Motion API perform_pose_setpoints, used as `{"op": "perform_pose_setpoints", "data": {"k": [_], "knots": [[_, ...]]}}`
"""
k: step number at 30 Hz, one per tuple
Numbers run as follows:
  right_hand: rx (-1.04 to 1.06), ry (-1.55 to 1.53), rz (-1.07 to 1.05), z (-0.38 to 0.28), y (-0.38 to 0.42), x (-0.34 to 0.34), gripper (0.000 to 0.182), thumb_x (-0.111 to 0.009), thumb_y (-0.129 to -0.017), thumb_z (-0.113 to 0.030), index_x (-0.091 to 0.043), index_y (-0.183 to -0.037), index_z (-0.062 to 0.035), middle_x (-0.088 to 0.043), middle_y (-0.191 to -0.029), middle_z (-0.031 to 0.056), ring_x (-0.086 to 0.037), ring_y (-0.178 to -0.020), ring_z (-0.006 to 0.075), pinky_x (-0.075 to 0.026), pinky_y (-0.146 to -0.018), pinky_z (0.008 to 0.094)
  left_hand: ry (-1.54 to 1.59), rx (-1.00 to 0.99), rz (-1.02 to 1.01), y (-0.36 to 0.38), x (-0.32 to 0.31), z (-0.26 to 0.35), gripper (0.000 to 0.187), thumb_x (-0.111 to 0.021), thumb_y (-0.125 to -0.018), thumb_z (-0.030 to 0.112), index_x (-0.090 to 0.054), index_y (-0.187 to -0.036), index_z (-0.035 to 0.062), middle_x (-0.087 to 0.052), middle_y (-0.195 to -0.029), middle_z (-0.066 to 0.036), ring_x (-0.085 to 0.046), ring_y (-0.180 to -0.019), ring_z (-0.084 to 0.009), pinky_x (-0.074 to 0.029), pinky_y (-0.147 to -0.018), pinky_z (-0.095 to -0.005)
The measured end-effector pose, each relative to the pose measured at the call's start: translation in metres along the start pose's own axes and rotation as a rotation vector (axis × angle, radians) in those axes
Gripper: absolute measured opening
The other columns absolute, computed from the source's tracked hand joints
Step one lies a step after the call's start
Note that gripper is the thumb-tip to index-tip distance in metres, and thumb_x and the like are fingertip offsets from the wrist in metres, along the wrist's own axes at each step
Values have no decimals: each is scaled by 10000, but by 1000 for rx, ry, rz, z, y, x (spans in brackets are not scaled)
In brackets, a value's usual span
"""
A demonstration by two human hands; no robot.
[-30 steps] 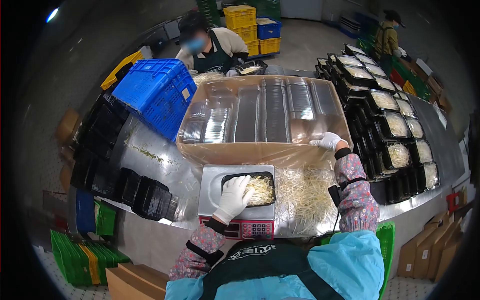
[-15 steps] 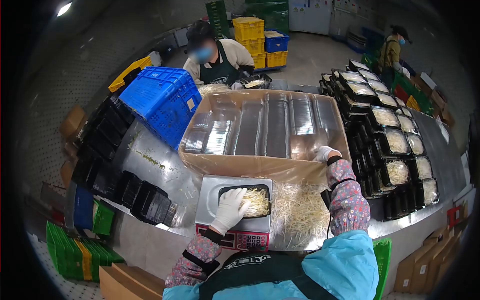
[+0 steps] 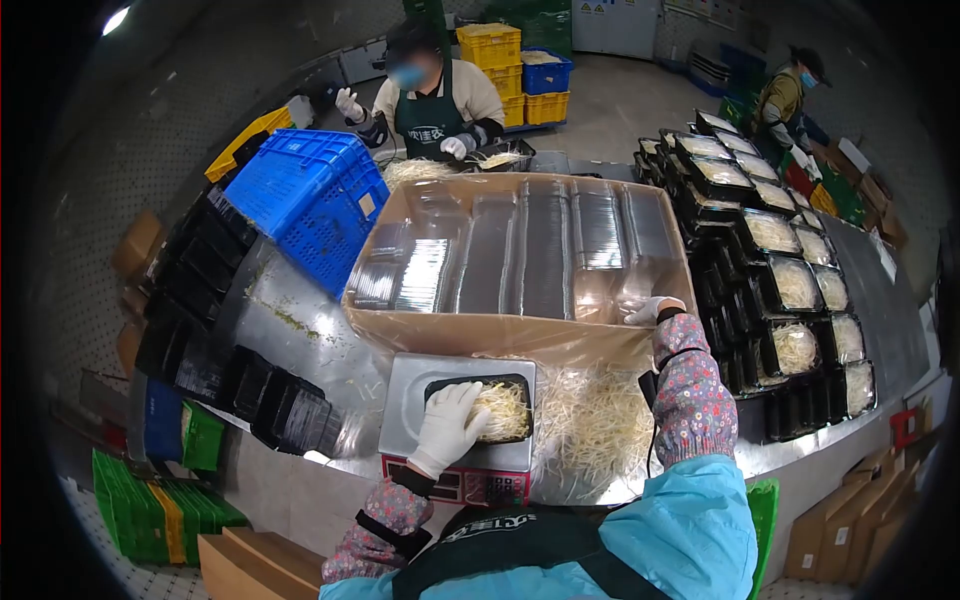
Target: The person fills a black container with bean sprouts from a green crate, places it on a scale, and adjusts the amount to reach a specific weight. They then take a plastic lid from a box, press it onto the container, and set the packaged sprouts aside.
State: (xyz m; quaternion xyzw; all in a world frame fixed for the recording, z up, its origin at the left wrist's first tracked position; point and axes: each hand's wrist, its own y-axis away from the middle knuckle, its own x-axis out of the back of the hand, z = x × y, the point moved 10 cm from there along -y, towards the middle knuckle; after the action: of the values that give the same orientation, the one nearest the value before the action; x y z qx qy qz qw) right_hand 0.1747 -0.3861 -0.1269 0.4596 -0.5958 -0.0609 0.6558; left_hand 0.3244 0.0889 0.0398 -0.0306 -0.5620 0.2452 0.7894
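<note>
My left hand (image 3: 447, 428), in a white glove, lies with extended fingers on bean sprouts (image 3: 500, 408) in a black plastic tray (image 3: 527, 432). The tray rests on the metal platform of a red-fronted digital scale (image 3: 402, 398). My right hand (image 3: 652, 311), also gloved, reaches over the near right corner of a large cardboard box (image 3: 470, 328), beside clear plastic lids (image 3: 545, 250) stacked in rows. Its fingertips are partly hidden inside the box. Between scale and right arm is a heap of loose sprouts (image 3: 590, 425).
Filled, stacked sprout trays (image 3: 795, 283) line the right side. Black trays (image 3: 285, 405) and a tilted blue crate (image 3: 300, 200) stand left. Across the table a co-worker (image 3: 435, 100) faces me; another person (image 3: 785, 100) is at far right. Yellow crates (image 3: 490, 45) stand behind.
The view has shifted slightly. The co-worker opposite has raised one gloved hand and stands more upright. My left hand stays on the sprouts; my right hand remains at the box corner.
</note>
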Motion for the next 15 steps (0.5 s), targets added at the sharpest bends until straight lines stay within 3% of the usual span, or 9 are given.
{"op": "perform_pose_setpoints", "data": {"k": [2,8,9,10,12,13,14,15], "knots": [[136,-142,93,2,-28,-4,754,-787,-746,-528,-625,-1299,-42,-622,-1330,153,-591,-1231,303,-453,-1027,428,4,-5,-7,-1,0,0,488,-634,-887,307,-561,-1285,35,-599,-1229,-125,-549,-1138,-304,-396,-979,-455],[30,-299,128,-4,33,19,697,-849,-719,-396,-643,-1261,-9,-650,-1279,153,-601,-1205,290,-458,-1009,426,13,7,-15,-2,1,0,489,-638,-879,303,-562,-1283,38,-599,-1229,-124,-548,-1140,-304,-392,-982,-453],[-8,-378,264,12,14,21,562,-847,-732,-236,-666,-1194,28,-705,-1140,151,-674,-1036,299,-517,-899,427,14,6,-15,-2,1,0,489,-638,-879,303,-562,-1283,38,-599,-1229,-124,-548,-1140,-304,-392,-982,-453],[-11,-378,265,26,-21,18,562,-847,-732,-236,-666,-1194,28,-705,-1140,151,-674,-1036,299,-517,-899,427,16,9,-17,-2,1,0,488,-641,-876,303,-565,-1278,37,-600,-1227,-123,-548,-1140,-304,-392,-982,-453],[-100,-554,132,53,-71,4,405,-799,-781,-184,-698,-1110,28,-734,-956,124,-706,-805,282,-552,-724,431,20,8,-21,-2,0,1,486,-643,-873,303,-568,-1273,37,-601,-1225,-122,-549,-1140,-304,-392,-982,-454],[-19,-496,252,27,2,33,244,-750,-820,-146,-731,-1021,-9,-719,-802,73,-689,-654,245,-532,-582,418,16,8,-16,-2,1,1,481,-644,-873,303,-572,-1268,37,-602,-1225,-123,-549,-1139,-304,-393,-981,-453],[-22,-497,254,24,9,34,244,-750,-820,-146,-731,-1021,-9,-719,-802,73,-689,-654,245,-532,-582,418,11,8,-9,-1,1,0,476,-645,-873,302,-575,-1262,37,-603,-1224,-125,-550,-1139,-303,-394,-980,-452],[-7,-687,154,20,13,25,201,-744,-826,-148,-737,-991,-33,-712,-794,64,-685,-661,228,-524,-570,409,13,6,-9,-1,0,0,476,-645,-873,302,-575,-1262,37,-603,-1224,-125,-550,-1139,-303,-394,-980,-452]]}}
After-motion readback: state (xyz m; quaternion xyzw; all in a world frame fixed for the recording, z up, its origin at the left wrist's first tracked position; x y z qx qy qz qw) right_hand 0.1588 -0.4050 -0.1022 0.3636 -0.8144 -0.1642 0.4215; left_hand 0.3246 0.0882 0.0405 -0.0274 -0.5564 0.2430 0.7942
